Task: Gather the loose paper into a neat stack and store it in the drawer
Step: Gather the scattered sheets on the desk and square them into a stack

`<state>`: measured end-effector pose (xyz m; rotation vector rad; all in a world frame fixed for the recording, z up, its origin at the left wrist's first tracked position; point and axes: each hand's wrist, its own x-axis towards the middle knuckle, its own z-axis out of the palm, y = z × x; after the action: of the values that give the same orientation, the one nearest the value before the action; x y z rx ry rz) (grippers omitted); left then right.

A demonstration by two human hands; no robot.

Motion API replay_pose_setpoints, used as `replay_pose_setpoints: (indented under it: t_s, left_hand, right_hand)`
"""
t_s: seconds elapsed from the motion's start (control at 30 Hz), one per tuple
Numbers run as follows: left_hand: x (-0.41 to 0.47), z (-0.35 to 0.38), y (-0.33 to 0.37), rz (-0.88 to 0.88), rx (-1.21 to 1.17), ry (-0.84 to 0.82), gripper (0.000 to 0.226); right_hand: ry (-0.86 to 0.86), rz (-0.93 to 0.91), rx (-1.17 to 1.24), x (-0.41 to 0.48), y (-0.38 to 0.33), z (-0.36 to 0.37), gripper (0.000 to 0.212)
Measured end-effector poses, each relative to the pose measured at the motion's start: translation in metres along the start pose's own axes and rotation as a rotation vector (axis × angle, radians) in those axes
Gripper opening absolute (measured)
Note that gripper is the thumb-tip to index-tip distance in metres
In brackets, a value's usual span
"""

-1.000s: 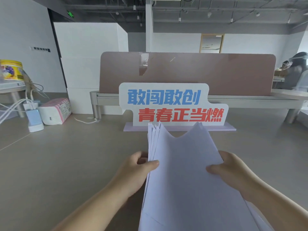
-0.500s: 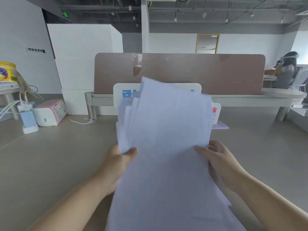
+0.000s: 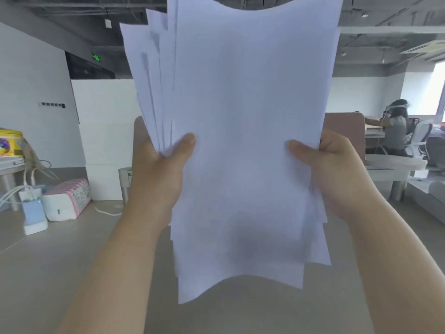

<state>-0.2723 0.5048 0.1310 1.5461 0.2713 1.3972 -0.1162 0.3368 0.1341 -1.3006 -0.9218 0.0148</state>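
1. From the head camera, the left hand [image 3: 159, 169] is closed on the left edge of the paper stack [image 3: 243, 141], its thumb lying flat across the front sheet and its fingers hidden behind.
2. The right hand [image 3: 337, 169] grips the opposite edge the same way, thumb pressed on the front, fingers wrapped out of sight behind the sheets.
3. The stack stands upright in the air between the two hands, clear of the desk; its top runs out past the upper edge of the view. The sheets are uneven, fanned at the upper left and stepped along the bottom, where the lower edge curls.
4. Both forearms rise from the bottom of the view and angle inward, wrists held roughly level with each other.
5. Below lies a grey desk [image 3: 60, 261]. At its left stand a pink-and-white tissue pack [image 3: 68, 201] and a pale blue charger [image 3: 33, 215] with white cables.
6. Far right, another person [image 3: 395, 131] sits at a separate desk beneath an exposed grey ceiling.
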Motion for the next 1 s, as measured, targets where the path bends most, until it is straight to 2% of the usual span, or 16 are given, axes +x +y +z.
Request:
replay_pose_setpoints:
  t_s: [0.13, 0.23, 0.33, 0.37, 0.43, 0.47, 0.57, 0.67, 0.8, 0.87, 0.97, 1.0]
  left_hand:
    - [0.002, 0.004, -0.01, 0.001, -0.141, 0.033, 0.046]
    - [0.008, -0.001, -0.017, -0.028, -0.178, 0.026, 0.059]
    - [0.014, -0.008, -0.025, -0.087, -0.197, -0.058, 0.081]
    - [0.015, -0.01, -0.028, -0.113, -0.204, -0.093, 0.071]
    - [0.015, -0.011, -0.035, -0.156, -0.221, -0.169, 0.029]
    - [0.013, -0.011, -0.038, -0.172, -0.231, -0.196, 0.02]
    - [0.009, -0.01, -0.04, -0.196, -0.307, -0.213, 0.017]
    - [0.008, -0.008, -0.04, -0.212, -0.347, -0.221, 0.013]
    - [0.003, 0.003, -0.037, -0.153, -0.269, -0.169, 0.009]
    - [0.002, 0.006, -0.035, -0.12, -0.222, -0.149, 0.017]
    - [0.005, 0.002, -0.032, -0.114, -0.215, -0.13, 0.004]
    - [0.007, 0.0, -0.032, -0.108, -0.229, -0.134, 0.009]
  right_hand:
    - [0.058, -0.058, -0.03, 0.002, 0.004, 0.007, 0.017]
    - [0.01, -0.031, 0.014, 0.004, 0.013, 0.006, 0.017]
    - [-0.042, 0.039, 0.114, 0.004, 0.024, -0.001, 0.016]
    - [-0.043, 0.063, 0.148, 0.004, 0.027, -0.003, 0.019]
    - [-0.037, 0.097, 0.213, 0.005, 0.034, -0.01, 0.024]
    - [-0.041, 0.111, 0.242, 0.006, 0.037, -0.012, 0.027]
    - [-0.074, 0.17, 0.358, 0.006, 0.045, -0.016, 0.038]
    - [-0.135, 0.227, 0.366, 0.002, 0.048, -0.013, 0.032]
    - [-0.143, 0.162, 0.293, 0.002, 0.035, -0.002, 0.02]
    - [-0.138, 0.107, 0.255, 0.001, 0.027, 0.001, 0.019]
    - [-0.132, 0.054, 0.236, 0.001, 0.023, 0.0, 0.03]
    - [-0.13, 0.059, 0.237, 0.001, 0.025, -0.002, 0.033]
